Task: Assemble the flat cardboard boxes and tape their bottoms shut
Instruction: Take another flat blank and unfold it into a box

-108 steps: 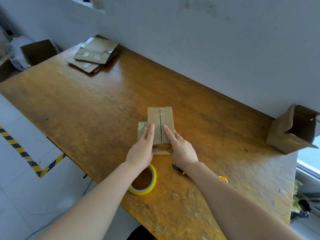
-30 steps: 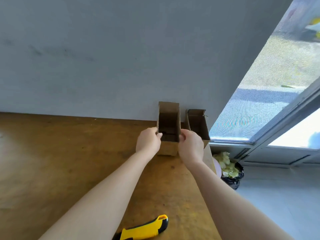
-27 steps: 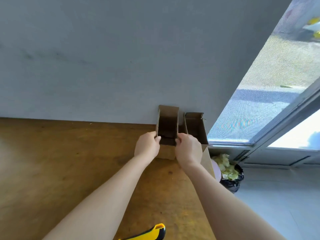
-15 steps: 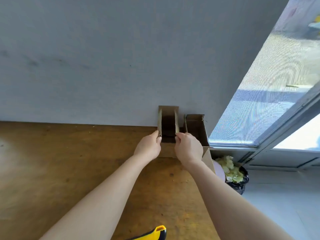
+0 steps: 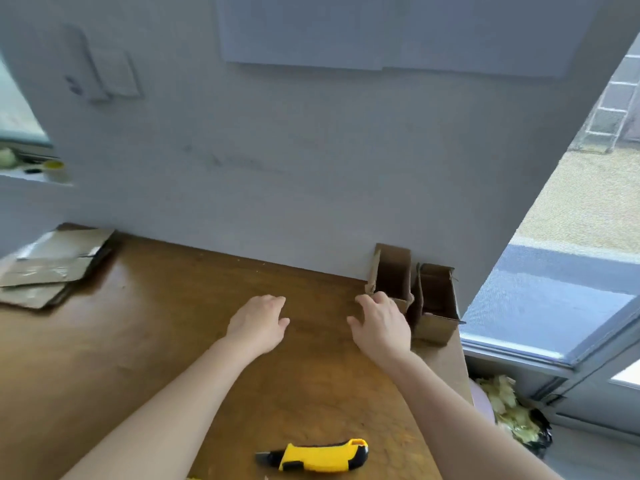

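Head view: box [image 5: 391, 277] upright against wall [image 5: 277, 168] at desk's [image 5: 156, 341] far right, second box [image 5: 434, 301] just beside. Near first, right hand [image 5: 381, 327]; over desk, left hand [image 5: 258, 323]; both grips wide, empty. Knife [image 5: 318, 457] at near edge, flat stack [image 5: 52, 268] far left.

Glossy wood table [image 5: 173, 341], matt cardboard boxes [image 5: 391, 275], plastic knife [image 5: 318, 455].

- Straight ahead I see a grey-white wall [image 5: 277, 168], with a pale sheet [image 5: 311, 29] and a switch plate [image 5: 117, 74] on it.
- A brown wooden table [image 5: 138, 358] meets the wall.
- On my right, a tall window [image 5: 571, 220] gives daylight, with pale floor [image 5: 595, 462] below it.
- On my left is a ledge [image 5: 31, 176].
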`<state>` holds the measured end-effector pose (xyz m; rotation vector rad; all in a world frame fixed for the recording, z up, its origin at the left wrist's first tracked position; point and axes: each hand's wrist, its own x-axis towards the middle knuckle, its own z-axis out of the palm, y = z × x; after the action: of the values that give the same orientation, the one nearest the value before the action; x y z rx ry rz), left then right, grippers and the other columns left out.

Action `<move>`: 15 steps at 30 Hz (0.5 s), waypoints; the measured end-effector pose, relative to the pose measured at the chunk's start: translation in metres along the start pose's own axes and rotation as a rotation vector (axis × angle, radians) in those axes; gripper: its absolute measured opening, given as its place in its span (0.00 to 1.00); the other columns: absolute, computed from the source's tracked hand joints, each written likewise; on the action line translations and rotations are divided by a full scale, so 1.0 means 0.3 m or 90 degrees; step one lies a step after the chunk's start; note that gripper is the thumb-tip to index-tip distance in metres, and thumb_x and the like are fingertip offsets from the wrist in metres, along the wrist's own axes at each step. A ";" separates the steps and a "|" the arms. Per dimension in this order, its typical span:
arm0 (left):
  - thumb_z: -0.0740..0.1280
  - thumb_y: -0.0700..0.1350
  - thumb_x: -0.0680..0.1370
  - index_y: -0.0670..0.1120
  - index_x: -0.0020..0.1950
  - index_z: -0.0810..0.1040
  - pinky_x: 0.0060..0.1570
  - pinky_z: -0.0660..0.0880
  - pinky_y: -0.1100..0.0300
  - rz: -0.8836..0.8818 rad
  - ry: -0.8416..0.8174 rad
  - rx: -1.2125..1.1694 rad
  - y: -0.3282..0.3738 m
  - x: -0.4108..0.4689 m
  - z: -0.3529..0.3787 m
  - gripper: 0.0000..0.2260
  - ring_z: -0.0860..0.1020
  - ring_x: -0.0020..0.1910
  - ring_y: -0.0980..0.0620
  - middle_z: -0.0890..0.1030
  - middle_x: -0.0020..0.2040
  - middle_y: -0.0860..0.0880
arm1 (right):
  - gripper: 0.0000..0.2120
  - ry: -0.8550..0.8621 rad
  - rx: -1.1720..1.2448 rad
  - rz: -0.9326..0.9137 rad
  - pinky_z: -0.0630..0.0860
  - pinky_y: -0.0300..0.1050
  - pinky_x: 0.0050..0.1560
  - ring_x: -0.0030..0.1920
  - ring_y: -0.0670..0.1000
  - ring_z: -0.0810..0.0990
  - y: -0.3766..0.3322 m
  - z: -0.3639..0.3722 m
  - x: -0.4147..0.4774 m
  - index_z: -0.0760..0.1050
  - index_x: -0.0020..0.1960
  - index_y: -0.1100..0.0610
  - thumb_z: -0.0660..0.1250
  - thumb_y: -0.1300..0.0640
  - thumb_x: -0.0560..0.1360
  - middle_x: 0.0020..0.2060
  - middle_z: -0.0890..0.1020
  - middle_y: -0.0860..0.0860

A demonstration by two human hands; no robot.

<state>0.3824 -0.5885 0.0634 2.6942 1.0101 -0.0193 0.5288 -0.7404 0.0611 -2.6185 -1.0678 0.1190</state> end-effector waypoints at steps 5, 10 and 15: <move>0.61 0.50 0.82 0.47 0.75 0.65 0.66 0.68 0.56 -0.059 0.070 0.036 -0.205 -0.175 -0.110 0.22 0.66 0.72 0.49 0.69 0.73 0.49 | 0.20 -0.022 -0.040 -0.174 0.69 0.47 0.63 0.64 0.53 0.72 -0.268 0.031 -0.051 0.69 0.70 0.51 0.61 0.47 0.80 0.64 0.74 0.51; 0.61 0.50 0.81 0.48 0.72 0.69 0.63 0.72 0.56 -0.114 0.130 0.096 -0.476 -0.347 -0.200 0.20 0.70 0.68 0.51 0.73 0.68 0.50 | 0.21 -0.030 -0.084 -0.295 0.68 0.50 0.66 0.66 0.54 0.71 -0.581 0.091 -0.107 0.67 0.71 0.52 0.61 0.46 0.79 0.66 0.72 0.52; 0.60 0.47 0.80 0.49 0.66 0.72 0.58 0.70 0.56 -0.171 0.135 0.153 -0.784 -0.509 -0.293 0.15 0.70 0.64 0.49 0.75 0.62 0.50 | 0.22 -0.013 -0.117 -0.375 0.67 0.51 0.67 0.67 0.54 0.70 -0.929 0.182 -0.178 0.67 0.70 0.52 0.62 0.45 0.79 0.68 0.71 0.52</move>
<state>0.1075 -0.4948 0.1076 2.7921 1.5186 0.1025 0.2937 -0.5757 0.0947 -2.3315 -1.8782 -0.0910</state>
